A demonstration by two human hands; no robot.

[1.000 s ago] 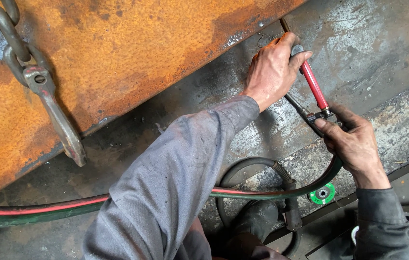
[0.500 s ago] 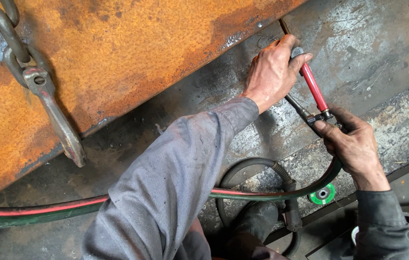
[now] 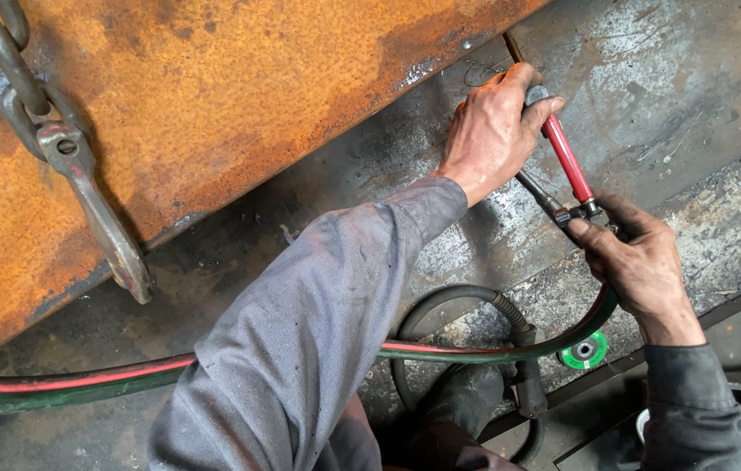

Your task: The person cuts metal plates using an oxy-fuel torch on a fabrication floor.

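My left hand grips the front end of a cutting torch with a red tube, right at the edge of the big rusty steel plate. My right hand holds the rear of the torch, at its valve body, lower right. A twin red and green hose runs from the torch across the bottom of the view to the left. The torch tip is hidden behind my left hand.
A heavy chain with a plate clamp hangs over the rusty plate at left. Grey scratched steel lies under the torch. A black corrugated cable loops below, beside a green grinding disc.
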